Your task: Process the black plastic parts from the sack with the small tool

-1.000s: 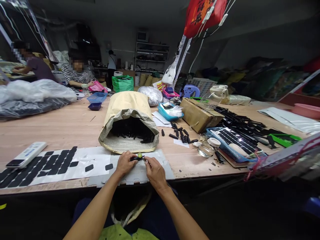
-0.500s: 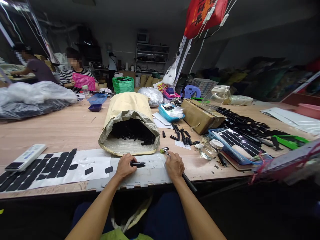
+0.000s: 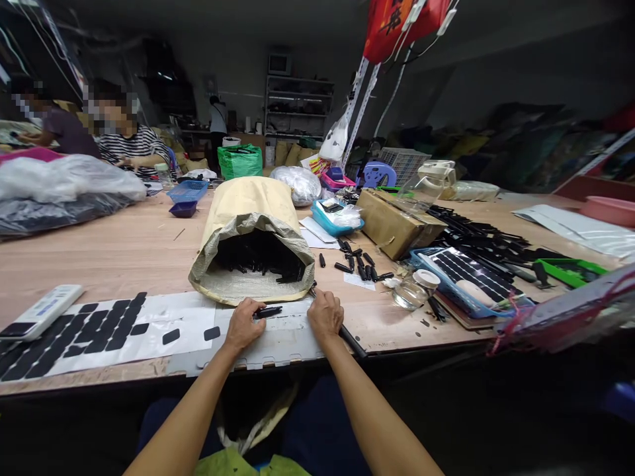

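The left grip (image 3: 245,324), a bare hand, pinches a small, slender black part (image 3: 270,311) over a flat grey sheet (image 3: 285,340); the right grip (image 3: 325,316) wraps a long, dark-handled tool (image 3: 353,342). The part looks light, stiff and smooth, best held by one end. A yellow woven sack (image 3: 253,198) limits room beyond both grips; nearer lies the wooden surface's (image 3: 380,318) front edge, with sideways room between them.

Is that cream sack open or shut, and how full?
Open: the cream sack lies on its side, its mouth gaping toward the camera, with black pieces inside. How full, I cannot tell; its depths are dark.
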Available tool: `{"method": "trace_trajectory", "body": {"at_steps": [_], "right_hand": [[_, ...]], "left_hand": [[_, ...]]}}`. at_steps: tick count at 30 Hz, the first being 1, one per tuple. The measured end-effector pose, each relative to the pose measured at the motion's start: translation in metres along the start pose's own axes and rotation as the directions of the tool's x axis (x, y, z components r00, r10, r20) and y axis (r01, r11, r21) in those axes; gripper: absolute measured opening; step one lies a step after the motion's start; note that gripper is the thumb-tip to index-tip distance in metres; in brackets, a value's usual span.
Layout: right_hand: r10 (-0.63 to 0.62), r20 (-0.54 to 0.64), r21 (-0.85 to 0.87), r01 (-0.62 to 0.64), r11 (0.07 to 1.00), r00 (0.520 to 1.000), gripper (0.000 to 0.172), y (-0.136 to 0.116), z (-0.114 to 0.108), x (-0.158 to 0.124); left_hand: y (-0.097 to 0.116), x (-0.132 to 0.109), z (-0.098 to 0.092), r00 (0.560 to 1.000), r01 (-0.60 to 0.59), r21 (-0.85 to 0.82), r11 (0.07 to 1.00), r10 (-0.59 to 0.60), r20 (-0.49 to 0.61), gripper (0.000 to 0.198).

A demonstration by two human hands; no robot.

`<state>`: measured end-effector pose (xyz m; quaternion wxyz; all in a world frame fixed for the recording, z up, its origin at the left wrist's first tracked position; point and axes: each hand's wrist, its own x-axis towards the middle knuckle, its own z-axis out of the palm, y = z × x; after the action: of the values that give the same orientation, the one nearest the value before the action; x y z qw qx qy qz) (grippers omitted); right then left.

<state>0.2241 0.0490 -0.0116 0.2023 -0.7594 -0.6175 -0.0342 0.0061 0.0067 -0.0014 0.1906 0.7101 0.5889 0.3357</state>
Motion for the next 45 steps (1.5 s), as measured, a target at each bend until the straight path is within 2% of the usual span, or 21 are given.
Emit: {"method": "trace_trajectory", "body": {"at_steps": [10, 30, 39, 45], "right_hand": [[-0.058, -0.046, -0.05, 0.056, 0.997, 0.997, 0.036, 0.0016, 0.002, -0.0037], [-0.059, -0.014, -0.105, 0.057, 0.993, 0.998, 0.032, -0.0003, -0.0023, -0.0046], [-0.076, -0.03, -0.105, 0.073, 0.992, 0.997, 0.035, 0.0023, 0.0012, -0.0053], [-0.077, -0.026, -0.098, 0.074, 0.992, 0.997, 0.035, 0.0019, -0.0006, -0.0057]], "left_hand": [[-0.0018, -0.0011, 0.0027, 0.999, 0.005, -0.032, 0.999, -0.006, -0.037, 0.033], [-0.0027, -0.003, 0.0052, 0.997, 0.002, -0.084, 0.996, -0.008, -0.073, 0.032], [-0.0007, -0.0051, 0.0017, 0.996, 0.035, -0.149, 0.988, -0.046, -0.073, 0.035], [0.0005, -0.0069, 0.0033, 0.999, 0.022, -0.061, 0.998, -0.025, -0.045, 0.037]]}}
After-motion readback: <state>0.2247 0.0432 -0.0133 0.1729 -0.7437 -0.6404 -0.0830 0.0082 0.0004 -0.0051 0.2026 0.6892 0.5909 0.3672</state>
